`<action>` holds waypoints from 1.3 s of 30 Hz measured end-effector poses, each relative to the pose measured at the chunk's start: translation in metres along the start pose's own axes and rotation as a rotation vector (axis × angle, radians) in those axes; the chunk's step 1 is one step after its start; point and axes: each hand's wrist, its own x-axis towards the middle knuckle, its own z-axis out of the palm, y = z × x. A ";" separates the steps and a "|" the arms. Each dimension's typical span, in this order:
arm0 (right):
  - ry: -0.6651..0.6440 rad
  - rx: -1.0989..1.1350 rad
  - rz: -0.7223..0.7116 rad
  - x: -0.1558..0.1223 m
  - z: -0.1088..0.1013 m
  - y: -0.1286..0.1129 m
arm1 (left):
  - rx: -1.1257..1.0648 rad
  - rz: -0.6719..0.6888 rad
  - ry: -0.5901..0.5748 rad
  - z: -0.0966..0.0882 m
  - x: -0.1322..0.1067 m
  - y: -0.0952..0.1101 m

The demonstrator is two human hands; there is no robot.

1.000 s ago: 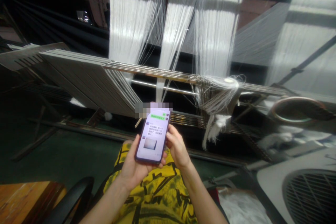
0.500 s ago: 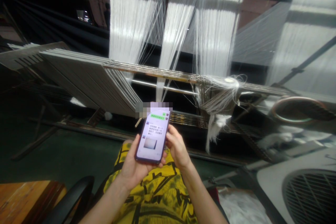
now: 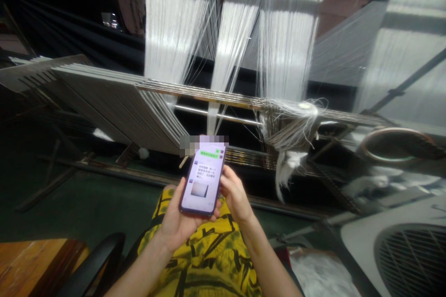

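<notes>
Lengthwise, a smartphone point(image 3: 203, 182) is gripped above a yellow patterned lap point(image 3: 198, 260), its long axis tilted up and rightward; it is cradled from below by the nearer left hand point(image 3: 174, 218), fingers curled around it; its right edge is pinched by the right hand point(image 3: 236, 195).

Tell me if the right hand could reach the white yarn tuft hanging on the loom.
Probably not as things stand. The right hand is up against the phone, low over the lap, while the yarn tuft hangs well ahead of it. Nothing visible blocks the way, but it would likely take leaning forward.
</notes>
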 end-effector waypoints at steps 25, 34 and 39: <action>-0.037 -0.021 -0.012 0.002 -0.004 0.008 | 0.006 0.014 -0.022 0.000 0.001 0.000; -0.077 -0.118 -0.027 0.001 -0.002 0.012 | -0.045 0.018 0.027 0.001 -0.001 0.002; 0.381 -0.419 -0.301 -0.005 0.003 -0.022 | -0.005 0.000 0.036 -0.005 -0.003 0.004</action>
